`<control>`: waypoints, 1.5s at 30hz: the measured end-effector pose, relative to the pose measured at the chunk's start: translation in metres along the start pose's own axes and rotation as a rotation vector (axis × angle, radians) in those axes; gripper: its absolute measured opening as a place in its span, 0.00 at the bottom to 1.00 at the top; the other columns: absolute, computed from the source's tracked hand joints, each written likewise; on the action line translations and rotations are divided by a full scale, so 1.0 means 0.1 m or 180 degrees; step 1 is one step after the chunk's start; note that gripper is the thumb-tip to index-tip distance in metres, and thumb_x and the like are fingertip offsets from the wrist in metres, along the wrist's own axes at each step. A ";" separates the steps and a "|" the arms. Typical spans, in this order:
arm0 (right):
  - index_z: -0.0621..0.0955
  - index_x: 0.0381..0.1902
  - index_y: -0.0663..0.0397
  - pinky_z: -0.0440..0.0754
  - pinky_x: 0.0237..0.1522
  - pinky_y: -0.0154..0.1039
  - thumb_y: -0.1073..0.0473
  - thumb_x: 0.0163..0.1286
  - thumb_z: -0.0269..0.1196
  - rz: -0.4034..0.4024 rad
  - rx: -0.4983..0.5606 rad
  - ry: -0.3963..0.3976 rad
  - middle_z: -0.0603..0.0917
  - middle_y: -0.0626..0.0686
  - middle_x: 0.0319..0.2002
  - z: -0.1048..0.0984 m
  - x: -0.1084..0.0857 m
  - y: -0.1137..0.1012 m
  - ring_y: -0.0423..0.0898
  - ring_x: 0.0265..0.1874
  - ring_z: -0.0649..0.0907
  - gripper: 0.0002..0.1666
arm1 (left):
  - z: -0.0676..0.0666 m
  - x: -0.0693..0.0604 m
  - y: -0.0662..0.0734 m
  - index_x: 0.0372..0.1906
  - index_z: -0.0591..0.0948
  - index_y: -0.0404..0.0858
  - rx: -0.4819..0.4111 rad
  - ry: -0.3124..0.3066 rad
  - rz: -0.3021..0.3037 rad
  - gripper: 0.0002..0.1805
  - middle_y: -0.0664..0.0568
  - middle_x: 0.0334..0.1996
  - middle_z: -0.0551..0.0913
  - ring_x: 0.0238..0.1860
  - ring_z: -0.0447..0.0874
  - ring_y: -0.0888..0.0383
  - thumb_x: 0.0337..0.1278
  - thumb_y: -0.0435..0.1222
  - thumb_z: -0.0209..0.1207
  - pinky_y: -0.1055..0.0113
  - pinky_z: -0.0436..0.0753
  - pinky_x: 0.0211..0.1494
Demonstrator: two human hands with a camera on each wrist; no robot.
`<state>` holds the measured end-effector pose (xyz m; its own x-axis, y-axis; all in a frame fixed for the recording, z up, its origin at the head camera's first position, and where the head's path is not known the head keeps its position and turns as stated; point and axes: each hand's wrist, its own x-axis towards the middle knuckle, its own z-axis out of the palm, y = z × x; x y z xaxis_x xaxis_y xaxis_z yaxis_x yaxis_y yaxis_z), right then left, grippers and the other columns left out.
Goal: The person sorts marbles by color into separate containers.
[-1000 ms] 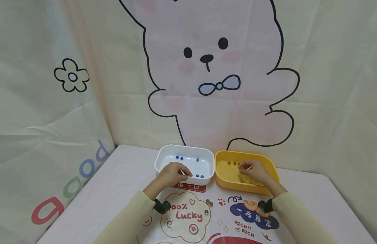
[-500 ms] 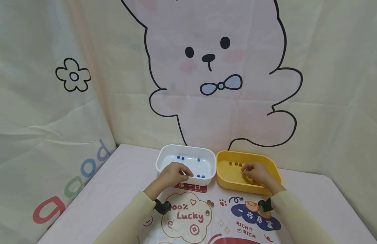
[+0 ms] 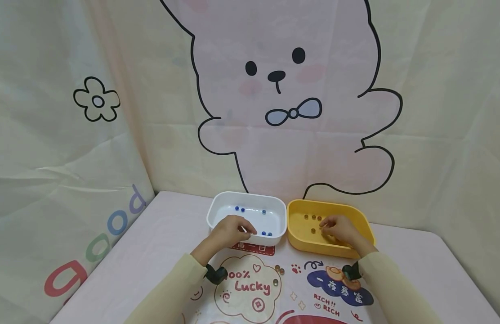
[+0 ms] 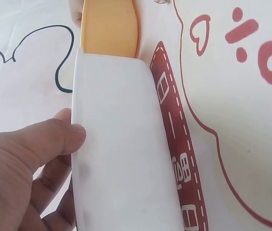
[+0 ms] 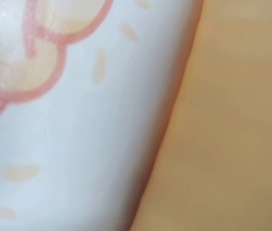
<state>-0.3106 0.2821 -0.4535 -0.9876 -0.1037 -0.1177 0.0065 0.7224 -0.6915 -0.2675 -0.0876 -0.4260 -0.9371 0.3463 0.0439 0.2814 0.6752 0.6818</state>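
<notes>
My left hand (image 3: 230,229) is at the near wall of a white tray (image 3: 216,204). In the left wrist view, the thumb lies on the tray's rim and the fingers go behind the wall, pinching it. Several small blue marbles (image 3: 243,210) lie inside that tray. My right hand (image 3: 340,228) reaches into a yellow tray (image 3: 357,216), fingers bent down; what lies between its fingertips is hidden. Several amber marbles (image 3: 313,217) rest in the yellow tray, one marble (image 3: 313,231) close to the fingertips. The right wrist view shows only the yellow tray's outer wall (image 5: 232,115) and the printed tabletop.
Three brownish marbles (image 3: 275,282) lie on the printed tablecloth (image 3: 250,301) in front of the trays. The two trays stand side by side near the table's back edge. A curtain with a cartoon bear (image 3: 282,153) hangs behind them.
An amber marble has appeared on the yellow tray's floor beside the right fingertips. The right hand shifted slightly as the whole head view moved a little. The left hand keeps its place on the white tray.
</notes>
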 end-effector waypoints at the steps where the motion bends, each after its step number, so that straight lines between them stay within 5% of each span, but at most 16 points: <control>1: 0.82 0.43 0.62 0.71 0.24 0.33 0.62 0.61 0.65 -0.0012 -0.0006 -0.0001 0.78 0.54 0.32 0.00 0.00 0.00 0.45 0.26 0.73 0.13 | 0.00 0.00 0.00 0.34 0.88 0.52 0.0004 0.0000 -0.0003 0.07 0.61 0.33 0.85 0.34 0.75 0.59 0.55 0.36 0.64 0.67 0.76 0.31; 22: 0.83 0.47 0.58 0.78 0.44 0.44 0.58 0.63 0.65 -0.0193 -0.0372 0.0141 0.84 0.56 0.40 -0.11 -0.21 -0.16 0.51 0.41 0.78 0.16 | 0.00 -0.01 0.00 0.33 0.88 0.53 -0.0033 0.0005 -0.0020 0.06 0.61 0.33 0.84 0.34 0.74 0.59 0.55 0.36 0.64 0.67 0.76 0.32; 45: 0.84 0.44 0.50 0.79 0.38 0.30 0.52 0.61 0.68 -0.0678 -0.0175 0.0442 0.85 0.51 0.41 0.07 -0.79 -0.65 0.44 0.36 0.79 0.15 | 0.00 -0.01 0.00 0.34 0.88 0.52 -0.0055 -0.0012 -0.0019 0.06 0.60 0.32 0.84 0.33 0.75 0.59 0.55 0.37 0.64 0.67 0.77 0.30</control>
<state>-0.2320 0.2384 -0.4041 -0.9779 -0.1653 0.1280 -0.2086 0.7309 -0.6499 -0.2668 -0.0876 -0.4261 -0.9380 0.3446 0.0370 0.2721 0.6660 0.6945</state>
